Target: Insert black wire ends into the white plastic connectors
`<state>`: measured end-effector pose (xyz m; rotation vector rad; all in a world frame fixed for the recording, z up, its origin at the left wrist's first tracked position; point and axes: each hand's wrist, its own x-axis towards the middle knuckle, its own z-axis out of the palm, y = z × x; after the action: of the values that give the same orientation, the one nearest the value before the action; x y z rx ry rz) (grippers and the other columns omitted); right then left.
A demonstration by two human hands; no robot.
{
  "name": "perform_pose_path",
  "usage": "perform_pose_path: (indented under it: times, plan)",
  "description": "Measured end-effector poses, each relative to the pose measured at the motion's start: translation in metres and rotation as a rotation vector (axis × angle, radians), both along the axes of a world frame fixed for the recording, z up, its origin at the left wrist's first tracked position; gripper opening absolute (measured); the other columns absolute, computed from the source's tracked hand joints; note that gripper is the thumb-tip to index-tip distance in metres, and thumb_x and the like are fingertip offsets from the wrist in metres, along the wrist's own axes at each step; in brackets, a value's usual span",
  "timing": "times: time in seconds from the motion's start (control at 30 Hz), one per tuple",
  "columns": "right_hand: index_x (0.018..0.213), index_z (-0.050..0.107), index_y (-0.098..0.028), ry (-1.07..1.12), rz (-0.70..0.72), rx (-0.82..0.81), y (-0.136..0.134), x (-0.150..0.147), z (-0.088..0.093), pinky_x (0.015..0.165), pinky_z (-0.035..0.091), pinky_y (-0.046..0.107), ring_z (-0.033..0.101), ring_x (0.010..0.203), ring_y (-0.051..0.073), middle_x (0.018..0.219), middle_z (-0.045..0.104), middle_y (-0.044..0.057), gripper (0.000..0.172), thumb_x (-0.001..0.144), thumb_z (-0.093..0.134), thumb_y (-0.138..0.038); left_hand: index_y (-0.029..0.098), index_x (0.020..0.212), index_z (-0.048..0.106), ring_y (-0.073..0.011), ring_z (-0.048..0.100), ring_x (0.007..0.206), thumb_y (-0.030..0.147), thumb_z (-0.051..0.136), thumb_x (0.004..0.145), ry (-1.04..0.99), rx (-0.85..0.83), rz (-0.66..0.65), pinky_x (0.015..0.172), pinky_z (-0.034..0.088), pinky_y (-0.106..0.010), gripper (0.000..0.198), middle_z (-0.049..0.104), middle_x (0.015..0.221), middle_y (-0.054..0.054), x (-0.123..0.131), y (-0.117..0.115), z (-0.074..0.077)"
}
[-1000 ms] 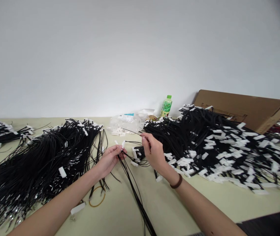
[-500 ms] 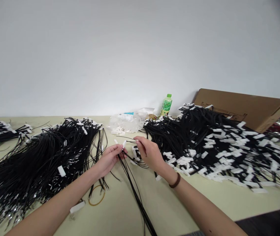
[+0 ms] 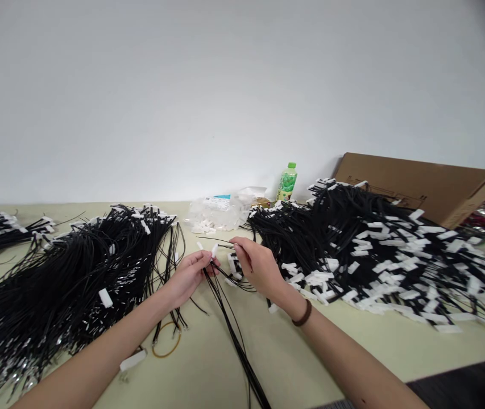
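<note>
In the middle of the head view, my left hand (image 3: 191, 275) is closed around the upper end of a bundle of black wires (image 3: 232, 335). White connectors (image 3: 214, 250) stick up past its thumb and fingertips, and the wires trail down toward the table's front edge. Just to the right, my right hand (image 3: 260, 268) pinches a thin black wire (image 3: 218, 240) between thumb and fingers. That wire's free end points left, above the connectors in the left hand. More black wires with white connectors (image 3: 232, 264) lie on the table between the two hands, partly covered by the right one.
Large heaps of black wires lie at left (image 3: 80, 261) and right (image 3: 331, 227), the right one thick with white tags. Behind stand a clear plastic bag (image 3: 216, 211) of white pieces, a green bottle (image 3: 287, 183) and a cardboard box (image 3: 417, 182). A yellowish ring (image 3: 166, 355) lies near my left forearm.
Both hands keep their grips, nearly still. The right fingertips and the pinched wire have shifted very slightly left, along with a small shift of the whole view.
</note>
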<state>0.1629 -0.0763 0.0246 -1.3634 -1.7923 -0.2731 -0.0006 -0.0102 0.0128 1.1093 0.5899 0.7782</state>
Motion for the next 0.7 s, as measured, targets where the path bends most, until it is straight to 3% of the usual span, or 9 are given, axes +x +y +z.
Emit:
perform_pose_path:
  times: [0.7]
  plan:
    - [0.104,0.055,-0.019,-0.06,0.015,-0.01,0.0001,-0.0023,-0.0035,0.074,0.047,0.023,0.063,0.085,0.013,0.098,0.065,0.004,0.027,0.092,0.031,-0.026,0.014,0.069,0.06,-0.0113,0.054,0.063,0.033,0.07,0.066,0.014,0.009,-0.003,0.064,0.039,-0.024,0.022,0.061,0.072,-0.002,0.0003,-0.0006,0.0014]
